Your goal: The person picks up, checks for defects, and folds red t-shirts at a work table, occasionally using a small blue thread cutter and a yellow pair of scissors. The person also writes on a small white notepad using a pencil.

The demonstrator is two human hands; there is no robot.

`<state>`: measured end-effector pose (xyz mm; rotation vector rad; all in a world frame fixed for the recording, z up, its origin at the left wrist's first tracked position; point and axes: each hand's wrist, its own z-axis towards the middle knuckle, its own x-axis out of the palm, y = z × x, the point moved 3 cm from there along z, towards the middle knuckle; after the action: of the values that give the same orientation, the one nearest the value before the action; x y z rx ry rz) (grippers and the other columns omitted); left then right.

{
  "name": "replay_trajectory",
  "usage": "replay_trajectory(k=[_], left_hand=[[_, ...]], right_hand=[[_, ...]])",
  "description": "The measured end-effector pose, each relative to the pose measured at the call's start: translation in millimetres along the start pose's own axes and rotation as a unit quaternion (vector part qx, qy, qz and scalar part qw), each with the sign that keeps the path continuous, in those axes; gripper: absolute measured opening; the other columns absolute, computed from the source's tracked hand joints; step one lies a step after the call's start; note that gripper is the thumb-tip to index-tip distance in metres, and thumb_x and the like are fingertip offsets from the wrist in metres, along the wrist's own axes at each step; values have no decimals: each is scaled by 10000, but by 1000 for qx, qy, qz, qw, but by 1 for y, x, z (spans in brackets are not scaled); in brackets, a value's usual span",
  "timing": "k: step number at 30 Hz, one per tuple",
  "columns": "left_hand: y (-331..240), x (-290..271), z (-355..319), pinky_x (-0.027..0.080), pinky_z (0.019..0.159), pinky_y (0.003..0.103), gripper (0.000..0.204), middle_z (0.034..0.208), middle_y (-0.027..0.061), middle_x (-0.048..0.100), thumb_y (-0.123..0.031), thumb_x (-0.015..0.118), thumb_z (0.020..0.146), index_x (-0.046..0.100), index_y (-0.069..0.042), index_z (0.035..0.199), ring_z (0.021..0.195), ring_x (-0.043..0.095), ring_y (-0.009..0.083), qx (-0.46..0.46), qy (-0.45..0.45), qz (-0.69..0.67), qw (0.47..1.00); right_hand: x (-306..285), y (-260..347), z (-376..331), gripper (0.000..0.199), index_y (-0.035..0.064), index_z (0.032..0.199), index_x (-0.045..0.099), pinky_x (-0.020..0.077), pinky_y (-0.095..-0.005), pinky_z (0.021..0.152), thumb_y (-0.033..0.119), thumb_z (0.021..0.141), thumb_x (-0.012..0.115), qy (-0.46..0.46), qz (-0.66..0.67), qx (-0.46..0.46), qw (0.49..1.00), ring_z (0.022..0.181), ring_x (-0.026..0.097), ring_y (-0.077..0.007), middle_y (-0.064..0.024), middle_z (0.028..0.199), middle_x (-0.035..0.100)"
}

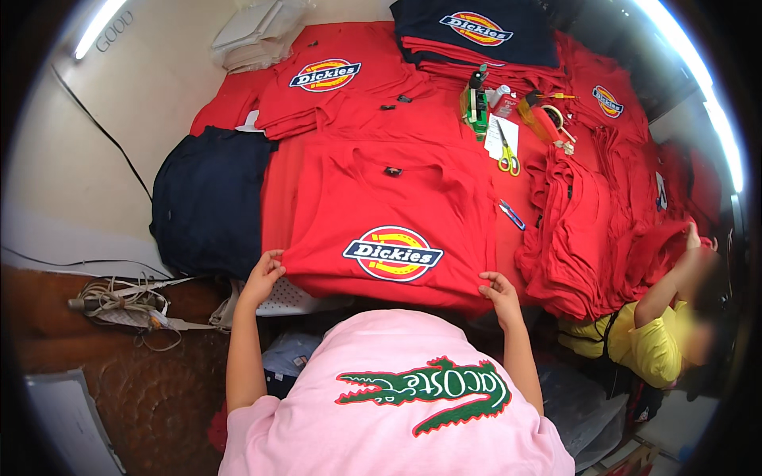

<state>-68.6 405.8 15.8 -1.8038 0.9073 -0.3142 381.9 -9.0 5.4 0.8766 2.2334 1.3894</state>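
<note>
A red T-shirt with an oval printed badge on its front lies spread on top of the stack before me, its neckline pointing away. My left hand pinches its near left corner between thumb and fingers. At the near right corner, my right hand has thumb and fingertips closed on the fabric edge. Thread snips with blue handles lie just right of the shirt. Farther back are scissors with yellow handles, resting partly on a white paper.
Folded navy garments are stacked on the left, with another navy shirt at the back. Piles of red shirts line the right. A green tape dispenser stands behind the scissors. A person in yellow handles red cloth at far right.
</note>
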Motion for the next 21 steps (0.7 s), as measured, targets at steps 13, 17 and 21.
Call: replay_trajectory(k=[13,17,21], left_hand=[[-92,41,180,526,950,327,497,1229,103,690,-120,747,971,559,-20,1420,1056,646,168,133,-65,-55,987],[-128,72,236,501,951,288,584,1172,80,697,-133,764,965,506,-40,1481,1011,622,125,54,-74,-153,984],[-150,90,253,454,969,235,643,944,-33,591,-90,760,958,481,-73,1537,960,569,58,131,10,-174,976]], right_hand=[[24,112,171,269,23,1135,749,517,-260,748,234,970,773,-112,-57,-97,987,850,671,-100,-24,995,739],[55,126,218,343,23,1193,729,544,-290,843,277,968,779,-34,-28,152,987,941,702,-149,-51,1081,755],[72,133,238,346,19,1251,689,538,-355,1016,233,987,753,42,182,70,980,1122,700,-204,-69,1221,748]])
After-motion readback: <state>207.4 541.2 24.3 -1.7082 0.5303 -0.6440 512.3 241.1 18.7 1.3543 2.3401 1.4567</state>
